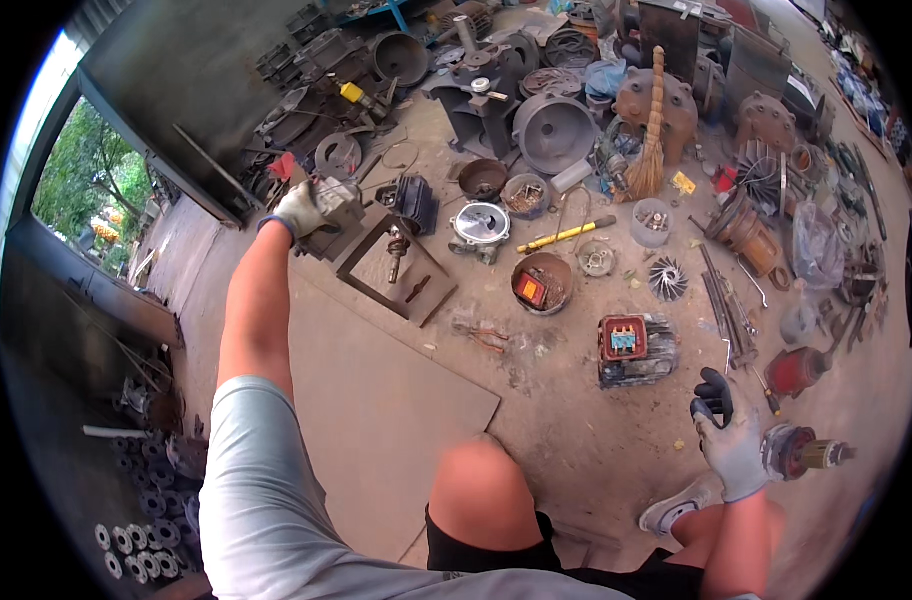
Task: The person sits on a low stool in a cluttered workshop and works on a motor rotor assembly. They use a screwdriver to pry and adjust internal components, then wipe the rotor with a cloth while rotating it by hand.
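One gloved left hand (298, 211) touched a grey casing (339, 203), grip unclear. The right hand (732, 436) curled loosely, fingers apart, beside a metal shaft (823, 455).

Block (339, 203): dull grey metal, rough-looking. Right glove (733, 450): matt cloth, dark coating over tips. Sleeve (261, 470): matt cloth. Round cover (480, 222): glossy metal. Bowl (551, 306): rusted rough metal. Tub (651, 240): translucent smooth plastic. Bag (816, 245): thin, shiny clear plastic. Broom (646, 178): coarse straw. Board (406, 420): smooth, matt. Floor (576, 430): matt, dusty, gritty.
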`<state>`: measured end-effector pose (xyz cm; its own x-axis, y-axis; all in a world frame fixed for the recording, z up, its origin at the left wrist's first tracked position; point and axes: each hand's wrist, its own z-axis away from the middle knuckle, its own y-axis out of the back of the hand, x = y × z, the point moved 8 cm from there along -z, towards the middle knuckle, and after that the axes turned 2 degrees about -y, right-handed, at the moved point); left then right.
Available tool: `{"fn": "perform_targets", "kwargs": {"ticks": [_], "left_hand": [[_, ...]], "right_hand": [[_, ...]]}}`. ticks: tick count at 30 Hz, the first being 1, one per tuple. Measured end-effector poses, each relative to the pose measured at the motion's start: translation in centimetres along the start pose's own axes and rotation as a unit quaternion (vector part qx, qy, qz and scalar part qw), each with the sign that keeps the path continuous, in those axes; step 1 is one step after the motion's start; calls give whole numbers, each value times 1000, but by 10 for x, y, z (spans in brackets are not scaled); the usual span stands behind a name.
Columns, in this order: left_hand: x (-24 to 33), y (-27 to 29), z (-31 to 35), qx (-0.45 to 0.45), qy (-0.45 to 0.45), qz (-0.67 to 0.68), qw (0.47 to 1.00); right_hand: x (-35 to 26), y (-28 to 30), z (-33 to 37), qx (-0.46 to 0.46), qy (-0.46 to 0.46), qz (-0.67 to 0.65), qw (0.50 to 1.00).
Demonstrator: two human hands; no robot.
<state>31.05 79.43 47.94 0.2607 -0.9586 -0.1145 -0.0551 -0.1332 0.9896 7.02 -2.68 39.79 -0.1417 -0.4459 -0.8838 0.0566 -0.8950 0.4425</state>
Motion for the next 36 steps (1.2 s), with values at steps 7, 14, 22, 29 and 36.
{"fn": "perform_targets", "kwargs": {"ticks": [7,14,22,29,36], "left_hand": [[-21,-59,-23,-6,2,124,992],[-85,-79,-74,-105,-83,10,991],[-30,-74,-106,-108,-182,52,976],[-88,47,-46,279,-234,-190,912],[306,42,321,113,-313,454,827]], "right_hand": [[2,1,-13,43,18,87,995],[-4,-23,-7,32,47,120,991],[-15,-12,18,57,74,106,990],[9,-27,26,-95,118,248,957],[86,-67,89,-272,9,339,901]]}}
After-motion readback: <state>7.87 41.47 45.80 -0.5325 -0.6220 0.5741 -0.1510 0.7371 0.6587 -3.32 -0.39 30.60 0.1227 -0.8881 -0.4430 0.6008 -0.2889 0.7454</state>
